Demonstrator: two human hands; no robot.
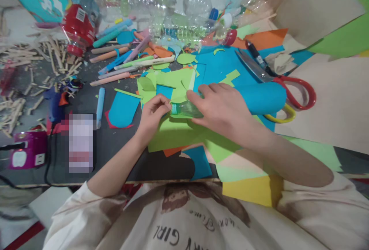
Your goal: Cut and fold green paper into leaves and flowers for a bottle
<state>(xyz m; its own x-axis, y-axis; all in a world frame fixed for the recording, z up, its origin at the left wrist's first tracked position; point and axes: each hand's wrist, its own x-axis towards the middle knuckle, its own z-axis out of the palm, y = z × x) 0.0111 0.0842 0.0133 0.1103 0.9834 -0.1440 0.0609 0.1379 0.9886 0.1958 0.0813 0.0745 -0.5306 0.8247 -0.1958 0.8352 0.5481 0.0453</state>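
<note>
A clear plastic bottle (186, 109) with a greenish neck lies sideways over light green paper (170, 136). My right hand (220, 105) is wrapped round its body from the right, the fingers on top and the thumb side nearer me. At the neck end, my left hand (157, 113) has its thumb and forefinger pinched together against the bottle's mouth; whether something small is between them cannot be made out. A rolled blue paper tube (263, 98) lies just beyond my right hand. Cut green leaf shapes (186, 58) rest behind the bottle.
Scissors (300, 92) and a black marker (255, 54) lie at right. Large plastic bottles (187, 7) stretch across the back. Felt pens (115, 59), a red-labelled bottle (79, 27), wooden sticks (20, 57), a blue glue gun (56, 105) and a phone (80, 142) occupy the left.
</note>
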